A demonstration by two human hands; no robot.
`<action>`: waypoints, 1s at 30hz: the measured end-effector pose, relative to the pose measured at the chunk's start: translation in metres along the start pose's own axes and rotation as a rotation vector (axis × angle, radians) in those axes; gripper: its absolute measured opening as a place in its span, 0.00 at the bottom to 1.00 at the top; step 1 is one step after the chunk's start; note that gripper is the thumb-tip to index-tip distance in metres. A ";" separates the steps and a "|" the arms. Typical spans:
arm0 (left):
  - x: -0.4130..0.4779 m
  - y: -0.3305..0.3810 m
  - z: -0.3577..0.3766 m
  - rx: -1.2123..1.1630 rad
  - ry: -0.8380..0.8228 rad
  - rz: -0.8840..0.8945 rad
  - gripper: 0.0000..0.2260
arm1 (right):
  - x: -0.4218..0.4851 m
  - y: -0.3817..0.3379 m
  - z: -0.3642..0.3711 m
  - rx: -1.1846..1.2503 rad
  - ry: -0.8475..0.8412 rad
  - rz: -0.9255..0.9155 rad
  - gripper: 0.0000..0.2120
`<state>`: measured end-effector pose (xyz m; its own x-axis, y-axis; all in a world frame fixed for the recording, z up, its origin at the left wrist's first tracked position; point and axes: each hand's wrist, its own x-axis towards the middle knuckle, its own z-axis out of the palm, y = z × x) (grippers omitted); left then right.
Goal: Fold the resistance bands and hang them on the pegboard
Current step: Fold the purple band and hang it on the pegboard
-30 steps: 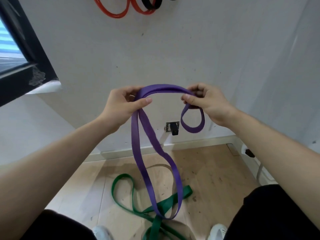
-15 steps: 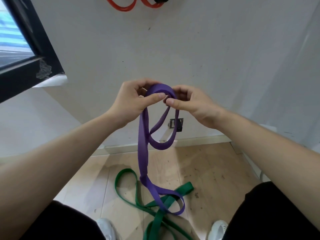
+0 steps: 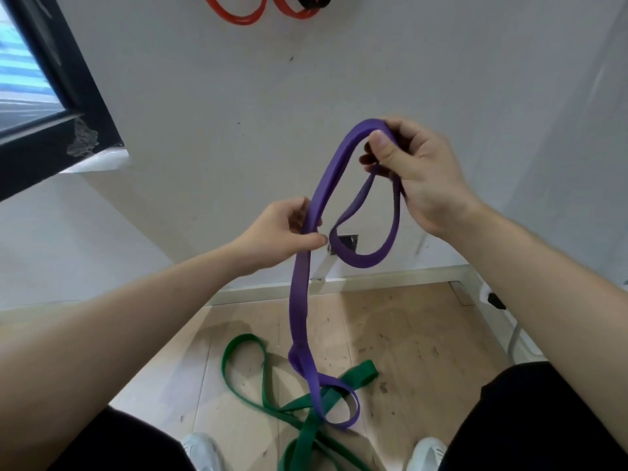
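Purple rubber runs through both hands: the purple band (image 3: 299, 300) is up off the floor (image 3: 424, 334) for most of its length, with only its tail loop down there, lying across the green band (image 3: 360, 373) just ahead of the person's shoes.

The right hand (image 3: 424, 178) is the higher one, out toward the wall (image 3: 339, 62). Its thumb and curled fingers pinch the top bend of the band, and a short loop hangs beneath it. The left hand (image 3: 275, 236) sits lower and closer to the body, fingers wrapped round the strands that slant down from the right hand, thumb pressed against them.

What matters for the next fold, as I read it, is the line of the band. From the right hand it slopes down and leftward to the left hand, then drops almost straight to the floor. So the loose length lies directly below the left hand and well apart from the right. The left hand is the nearer one to gather it, sliding down or lifting the slack up toward the pinch, while the right keeps the folds together.

Red bands (image 3: 243, 20) already hang high on the wall, above and left of the right hand. The green band lies wholly on the floor, untouched, under the purple tail; pulling the tail up could drag it along.
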<state>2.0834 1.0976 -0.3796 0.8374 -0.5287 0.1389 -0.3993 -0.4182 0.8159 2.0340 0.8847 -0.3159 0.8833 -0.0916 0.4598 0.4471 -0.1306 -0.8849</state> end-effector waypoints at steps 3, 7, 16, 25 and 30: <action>0.002 -0.003 0.003 -0.062 -0.063 -0.037 0.12 | 0.004 -0.005 -0.013 0.088 0.121 -0.016 0.07; 0.007 0.005 -0.003 -0.185 0.034 -0.030 0.11 | 0.008 0.002 -0.030 0.079 0.223 0.013 0.06; 0.009 0.026 -0.026 -0.448 0.278 0.076 0.08 | -0.002 0.032 -0.048 -0.229 -0.156 0.281 0.13; 0.001 0.047 -0.025 -0.429 0.280 0.195 0.07 | -0.012 0.049 -0.010 -0.462 -0.469 0.421 0.11; -0.001 0.045 -0.027 -0.369 0.252 0.204 0.07 | -0.008 0.050 0.011 -0.340 -0.421 0.368 0.15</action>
<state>2.0746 1.0989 -0.3280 0.8380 -0.3587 0.4111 -0.4442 -0.0111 0.8958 2.0513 0.8895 -0.3648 0.9807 0.1956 0.0020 0.0967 -0.4760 -0.8741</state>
